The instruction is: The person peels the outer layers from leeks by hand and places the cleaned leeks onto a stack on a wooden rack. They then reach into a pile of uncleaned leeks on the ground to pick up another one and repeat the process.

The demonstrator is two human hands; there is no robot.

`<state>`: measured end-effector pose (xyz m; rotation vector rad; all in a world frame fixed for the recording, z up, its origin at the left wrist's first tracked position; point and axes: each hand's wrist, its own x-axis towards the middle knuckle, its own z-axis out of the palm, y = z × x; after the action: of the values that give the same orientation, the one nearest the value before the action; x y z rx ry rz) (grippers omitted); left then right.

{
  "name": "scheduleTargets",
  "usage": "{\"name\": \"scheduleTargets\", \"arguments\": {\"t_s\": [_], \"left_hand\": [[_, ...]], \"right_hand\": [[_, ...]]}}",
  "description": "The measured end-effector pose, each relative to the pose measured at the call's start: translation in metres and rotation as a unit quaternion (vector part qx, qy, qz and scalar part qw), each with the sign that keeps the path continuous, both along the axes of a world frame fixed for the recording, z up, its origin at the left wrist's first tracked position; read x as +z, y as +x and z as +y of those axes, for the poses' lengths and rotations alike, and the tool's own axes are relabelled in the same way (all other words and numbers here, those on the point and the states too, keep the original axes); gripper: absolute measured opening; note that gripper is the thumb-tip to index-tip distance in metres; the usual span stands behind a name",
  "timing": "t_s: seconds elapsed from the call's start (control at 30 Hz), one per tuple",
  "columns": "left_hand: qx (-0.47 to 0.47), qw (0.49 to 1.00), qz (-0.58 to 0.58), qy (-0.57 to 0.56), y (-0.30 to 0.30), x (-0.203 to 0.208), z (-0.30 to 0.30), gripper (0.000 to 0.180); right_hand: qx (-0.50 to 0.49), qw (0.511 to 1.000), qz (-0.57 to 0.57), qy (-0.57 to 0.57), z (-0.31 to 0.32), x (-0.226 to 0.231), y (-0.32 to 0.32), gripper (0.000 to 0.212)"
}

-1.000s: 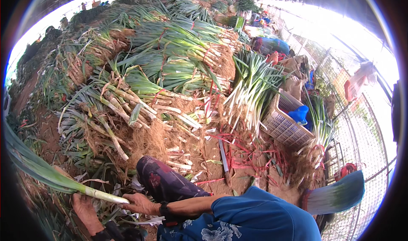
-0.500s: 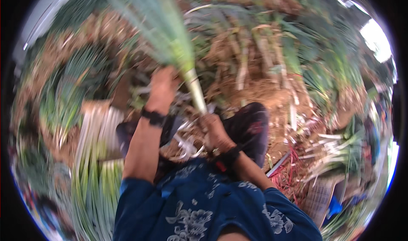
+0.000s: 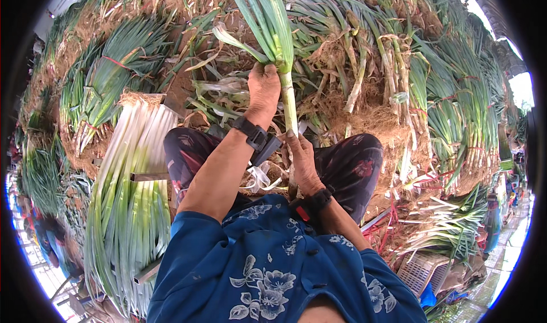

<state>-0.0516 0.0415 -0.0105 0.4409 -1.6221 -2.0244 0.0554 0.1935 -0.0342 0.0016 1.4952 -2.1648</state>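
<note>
A long green onion (image 3: 289, 103) stands upright before my chest, its green leaves fanning away from me. My left hand (image 3: 264, 92) is closed at the base of those leaves, where one paler leaf bends off to the left. Lower on the pale stalk, my right hand (image 3: 302, 160) grips it with the thumb along the stem. The root end is largely hidden behind that hand. Between my knees lie stripped white skins (image 3: 260, 179). To my left, a stack of cleaned green onions (image 3: 122, 178) rests on metal bars (image 3: 149, 176), white ends pointing away.
Untrimmed green onions (image 3: 356, 66) with dry leaves and soil-covered roots lie ahead. Tied bundles (image 3: 117, 75) stand at far left, others (image 3: 456, 115) at right. Red strings (image 3: 376, 232), thinner trimmed onions (image 3: 447, 226) and a plastic crate (image 3: 420, 269) lie near my right side.
The green onion has swung rightward and become more upright. My left hand has moved right and slightly away from me, and my right hand has moved a little right. Both still grip.
</note>
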Motion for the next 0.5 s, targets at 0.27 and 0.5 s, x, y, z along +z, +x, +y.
{"name": "scheduleTargets", "arguments": {"t_s": [0.27,0.5], "left_hand": [[-0.089,0.978,-0.111,0.151,0.023,0.012,0.014,0.019],[-0.018,0.978,-0.103,0.181,0.019,-0.001,0.015,0.019]], "right_hand": [[0.042,0.998,-0.038,0.007,0.007,-0.001,0.0,0.046],[0.05,0.998,-0.025,0.021,0.008,-0.002,0.0,0.047]]}}
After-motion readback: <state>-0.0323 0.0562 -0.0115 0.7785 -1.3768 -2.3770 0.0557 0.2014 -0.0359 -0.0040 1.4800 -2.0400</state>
